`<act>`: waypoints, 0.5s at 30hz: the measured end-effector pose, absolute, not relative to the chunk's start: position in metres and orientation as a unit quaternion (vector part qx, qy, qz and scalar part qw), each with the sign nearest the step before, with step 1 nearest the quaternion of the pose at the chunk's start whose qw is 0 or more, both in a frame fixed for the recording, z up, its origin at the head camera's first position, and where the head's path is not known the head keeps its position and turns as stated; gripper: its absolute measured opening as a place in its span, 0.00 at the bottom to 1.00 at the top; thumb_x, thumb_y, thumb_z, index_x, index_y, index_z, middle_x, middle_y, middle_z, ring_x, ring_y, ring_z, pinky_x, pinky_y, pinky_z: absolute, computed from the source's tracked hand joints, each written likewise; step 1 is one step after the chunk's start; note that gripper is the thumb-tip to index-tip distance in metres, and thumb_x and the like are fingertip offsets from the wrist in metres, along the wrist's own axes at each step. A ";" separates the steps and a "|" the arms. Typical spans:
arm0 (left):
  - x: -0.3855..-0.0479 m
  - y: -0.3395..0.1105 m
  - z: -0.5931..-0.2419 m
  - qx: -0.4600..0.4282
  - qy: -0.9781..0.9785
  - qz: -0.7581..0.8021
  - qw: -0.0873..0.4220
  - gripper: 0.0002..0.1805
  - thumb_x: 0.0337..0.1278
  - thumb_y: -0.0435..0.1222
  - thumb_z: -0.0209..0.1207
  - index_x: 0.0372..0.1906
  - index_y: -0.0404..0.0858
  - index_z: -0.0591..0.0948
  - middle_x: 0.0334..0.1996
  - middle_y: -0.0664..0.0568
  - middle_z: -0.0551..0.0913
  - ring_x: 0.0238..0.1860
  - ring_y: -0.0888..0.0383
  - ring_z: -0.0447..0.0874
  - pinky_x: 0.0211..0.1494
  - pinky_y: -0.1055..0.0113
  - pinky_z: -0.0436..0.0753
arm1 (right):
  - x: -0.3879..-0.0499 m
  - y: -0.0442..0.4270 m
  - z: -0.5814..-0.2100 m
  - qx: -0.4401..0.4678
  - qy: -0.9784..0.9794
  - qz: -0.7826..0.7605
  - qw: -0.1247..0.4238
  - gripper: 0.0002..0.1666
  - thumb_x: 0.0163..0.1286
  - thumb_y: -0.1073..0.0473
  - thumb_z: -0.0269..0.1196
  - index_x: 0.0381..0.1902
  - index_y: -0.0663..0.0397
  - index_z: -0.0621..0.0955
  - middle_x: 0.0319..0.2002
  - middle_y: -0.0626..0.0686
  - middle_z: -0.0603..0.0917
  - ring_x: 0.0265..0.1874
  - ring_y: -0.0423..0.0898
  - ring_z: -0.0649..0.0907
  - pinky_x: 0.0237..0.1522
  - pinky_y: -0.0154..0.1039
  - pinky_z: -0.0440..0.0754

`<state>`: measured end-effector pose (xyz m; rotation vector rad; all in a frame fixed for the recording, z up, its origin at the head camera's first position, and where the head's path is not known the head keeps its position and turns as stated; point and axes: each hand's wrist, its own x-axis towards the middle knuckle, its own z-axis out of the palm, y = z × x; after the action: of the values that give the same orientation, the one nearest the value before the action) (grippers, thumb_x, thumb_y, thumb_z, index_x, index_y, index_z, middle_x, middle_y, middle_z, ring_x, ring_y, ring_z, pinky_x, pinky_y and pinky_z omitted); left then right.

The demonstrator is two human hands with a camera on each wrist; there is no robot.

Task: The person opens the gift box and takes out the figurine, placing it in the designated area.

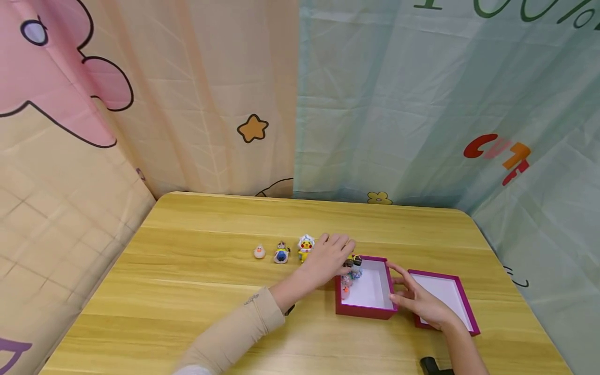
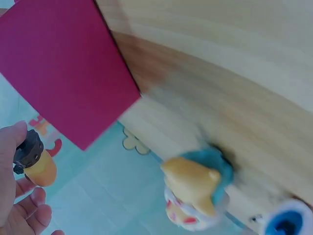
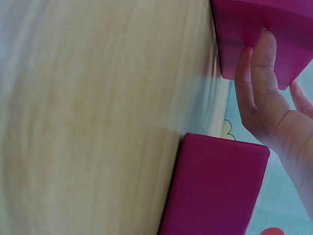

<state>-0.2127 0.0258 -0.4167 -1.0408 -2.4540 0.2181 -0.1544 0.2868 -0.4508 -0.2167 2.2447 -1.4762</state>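
In the head view the left hand is over the left edge of a magenta box. Between its thumb and fingers it pinches a small black and yellow figurine, seen clearest in the left wrist view. Small beaded items lie along the box's left inner side. Against the box's right wall rests the right hand, its fingertips touching the outside; the right wrist view shows those fingers nearly straight on the magenta side.
A magenta lid lies right of the box. Left of it stand a yellow figurine with a white hood, a blue and white figurine and a small whitish duck. A black object is at the front edge.
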 end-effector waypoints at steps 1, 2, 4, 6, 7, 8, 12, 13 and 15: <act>-0.213 0.022 -0.416 -0.377 -0.892 0.081 0.235 0.31 0.46 0.62 0.56 0.51 0.48 0.69 0.46 0.58 0.70 0.45 0.60 0.68 0.45 0.68 0.67 | -0.154 0.287 -0.452 -0.076 0.811 -0.535 0.222 0.44 0.65 0.58 0.57 0.71 0.44 0.46 0.63 0.68 0.56 0.60 0.66 0.60 0.55 0.52 0.70; -0.213 0.019 -0.416 -0.376 -0.892 0.082 0.237 0.31 0.46 0.62 0.56 0.51 0.47 0.69 0.46 0.58 0.70 0.45 0.60 0.68 0.44 0.68 0.67 | -0.154 0.287 -0.452 -0.073 0.811 -0.537 0.222 0.44 0.65 0.58 0.58 0.70 0.43 0.46 0.63 0.68 0.56 0.60 0.66 0.60 0.55 0.52 0.70; -0.213 0.011 -0.415 -0.372 -0.892 0.084 0.242 0.31 0.46 0.61 0.57 0.50 0.47 0.69 0.46 0.57 0.70 0.45 0.59 0.68 0.45 0.68 0.67 | -0.154 0.287 -0.453 -0.075 0.811 -0.537 0.221 0.44 0.65 0.58 0.58 0.70 0.43 0.47 0.63 0.67 0.56 0.60 0.66 0.60 0.55 0.52 0.70; -0.213 0.003 -0.413 -0.368 -0.892 0.087 0.249 0.30 0.46 0.61 0.57 0.49 0.47 0.69 0.45 0.57 0.70 0.44 0.59 0.68 0.45 0.67 0.68 | -0.154 0.288 -0.454 -0.077 0.810 -0.537 0.220 0.44 0.65 0.59 0.58 0.70 0.44 0.47 0.63 0.68 0.56 0.60 0.66 0.60 0.55 0.52 0.70; -0.213 -0.001 -0.413 -0.365 -0.892 0.085 0.252 0.30 0.46 0.61 0.58 0.49 0.46 0.69 0.44 0.57 0.70 0.44 0.59 0.68 0.45 0.67 0.68 | -0.154 0.288 -0.454 -0.076 0.810 -0.538 0.220 0.44 0.65 0.59 0.58 0.70 0.44 0.47 0.63 0.67 0.56 0.60 0.66 0.60 0.55 0.52 0.70; -0.213 -0.005 -0.412 -0.363 -0.892 0.086 0.255 0.30 0.46 0.60 0.57 0.49 0.46 0.68 0.44 0.57 0.69 0.43 0.59 0.68 0.45 0.67 0.68 | -0.154 0.288 -0.454 -0.076 0.810 -0.538 0.220 0.43 0.65 0.59 0.58 0.70 0.44 0.47 0.63 0.67 0.56 0.60 0.66 0.60 0.55 0.52 0.70; -0.214 -0.022 -0.412 -0.356 -0.892 0.090 0.263 0.30 0.47 0.61 0.57 0.48 0.45 0.68 0.40 0.56 0.68 0.39 0.58 0.66 0.43 0.66 0.67 | -0.154 0.288 -0.454 -0.076 0.810 -0.538 0.220 0.43 0.65 0.59 0.58 0.70 0.43 0.47 0.63 0.67 0.56 0.60 0.65 0.60 0.55 0.52 0.70; -0.215 -0.026 -0.413 -0.354 -0.892 0.091 0.265 0.29 0.47 0.60 0.57 0.47 0.45 0.68 0.39 0.56 0.68 0.39 0.58 0.66 0.43 0.66 0.67 | -0.154 0.288 -0.454 -0.077 0.810 -0.537 0.220 0.43 0.65 0.59 0.58 0.70 0.43 0.47 0.63 0.67 0.56 0.60 0.65 0.60 0.55 0.52 0.70; -0.215 -0.034 -0.414 -0.349 -0.893 0.090 0.270 0.30 0.45 0.60 0.59 0.47 0.45 0.68 0.38 0.55 0.68 0.38 0.58 0.66 0.42 0.66 0.67 | -0.154 0.288 -0.454 -0.079 0.810 -0.537 0.220 0.43 0.65 0.59 0.57 0.70 0.44 0.47 0.63 0.67 0.56 0.60 0.65 0.60 0.55 0.52 0.70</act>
<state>-0.2153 -0.0345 -0.4135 -0.9416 -2.4062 0.2430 -0.1539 0.2877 -0.4539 -0.2197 2.2410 -1.4861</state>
